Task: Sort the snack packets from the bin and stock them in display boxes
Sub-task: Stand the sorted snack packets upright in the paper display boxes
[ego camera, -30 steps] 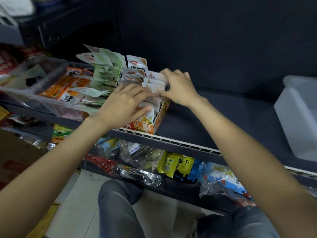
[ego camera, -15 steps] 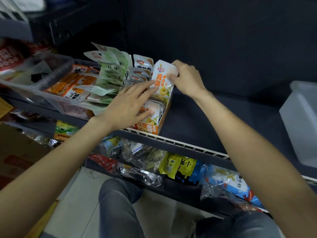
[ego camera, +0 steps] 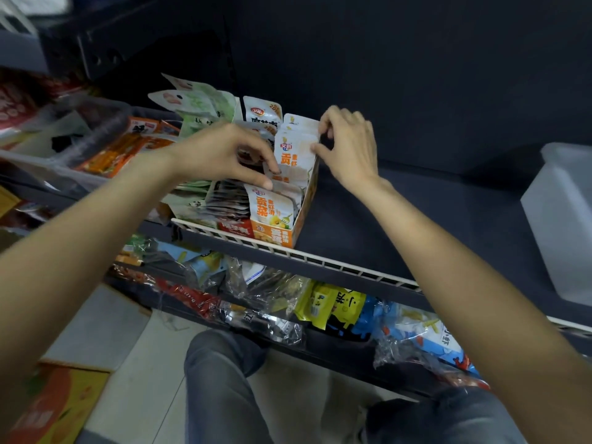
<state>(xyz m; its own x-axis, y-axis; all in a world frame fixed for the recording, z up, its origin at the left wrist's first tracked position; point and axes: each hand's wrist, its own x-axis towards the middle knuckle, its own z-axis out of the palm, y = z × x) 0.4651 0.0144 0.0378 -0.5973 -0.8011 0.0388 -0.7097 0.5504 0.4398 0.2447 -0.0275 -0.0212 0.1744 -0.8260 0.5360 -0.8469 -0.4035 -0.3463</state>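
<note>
Two bare hands work at the orange cardboard display box (ego camera: 298, 216) standing at the front of the dark shelf (ego camera: 384, 225). Right hand (ego camera: 349, 149) pinches the right edge of the upright white snack packet with orange lettering (ego camera: 293, 155), thumb low on the edge and fingers curled over its top corner; the packet stands tall in the box against the right wall. Left hand (ego camera: 224, 155) has its fingers curled downward, thumb and forefinger tips pressed on the tops of the packets lower in the same box; whether they actually pinch one I cannot tell. More white-and-orange packets (ego camera: 272, 209) stand in a row at the front of the box, with dark packets (ego camera: 227, 203) packed in the neighbouring box to the left and pale green packets (ego camera: 198, 104) fanned behind. Further left sits the clear plastic bin (ego camera: 80, 136) holding orange packets. At the far right of the shelf rests a translucent white container (ego camera: 560, 219). White wire rail (ego camera: 320, 261) edges the shelf front; below it a lower shelf carries crinkled clear, yellow and blue bags (ego camera: 336, 306). Grey-trousered knees (ego camera: 224, 379) and a pale tiled floor (ego camera: 144, 363) fill the bottom of the view
</note>
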